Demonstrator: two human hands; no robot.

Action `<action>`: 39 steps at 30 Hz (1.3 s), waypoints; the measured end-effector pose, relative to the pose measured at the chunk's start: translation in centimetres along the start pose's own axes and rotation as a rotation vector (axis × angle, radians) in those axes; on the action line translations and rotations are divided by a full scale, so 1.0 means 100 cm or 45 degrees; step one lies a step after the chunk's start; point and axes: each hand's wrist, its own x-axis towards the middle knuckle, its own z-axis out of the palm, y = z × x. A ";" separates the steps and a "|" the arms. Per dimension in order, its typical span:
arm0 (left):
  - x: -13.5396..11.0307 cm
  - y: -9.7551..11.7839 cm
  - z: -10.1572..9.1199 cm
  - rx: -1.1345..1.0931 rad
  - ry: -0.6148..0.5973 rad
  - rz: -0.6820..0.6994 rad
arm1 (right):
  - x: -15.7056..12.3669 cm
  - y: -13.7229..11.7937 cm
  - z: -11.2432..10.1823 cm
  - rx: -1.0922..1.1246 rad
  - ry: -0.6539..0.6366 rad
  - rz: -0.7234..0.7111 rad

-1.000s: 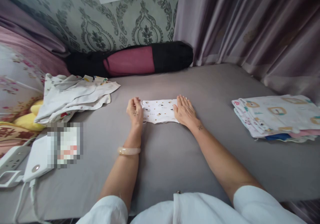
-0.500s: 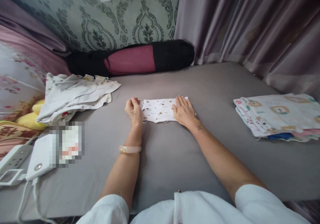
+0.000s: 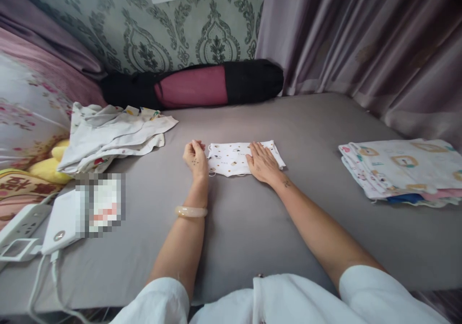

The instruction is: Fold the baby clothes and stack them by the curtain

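Note:
A small folded white cloth [image 3: 229,159] with a tiny printed pattern lies flat on the grey sheet in front of me. Fine loops or threads stick out along its left and lower edges. My right hand [image 3: 263,162] rests flat on the cloth's right part, fingers stretched forward and palm down. Just off the cloth's left edge, my left hand [image 3: 195,159] is loosely closed with the fingers curled in, and nothing shows in it. A pale bangle [image 3: 191,212] circles the left wrist area.
At the right sits a stack of folded printed cloths [image 3: 400,165]. A loose heap of white garments [image 3: 115,134] lies at the left, near a white power bank [image 3: 65,218] and a power strip [image 3: 27,225] with cables. A long black-and-red bag [image 3: 193,87] lies against the wall.
My right hand has slid slightly left over the cloth, leaving more of its right end showing. My left hand stays curled beside the left edge. The whole view has shifted a little.

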 end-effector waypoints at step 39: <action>0.006 -0.001 0.001 -0.198 0.121 -0.304 | 0.028 -0.080 0.019 -0.038 0.051 0.003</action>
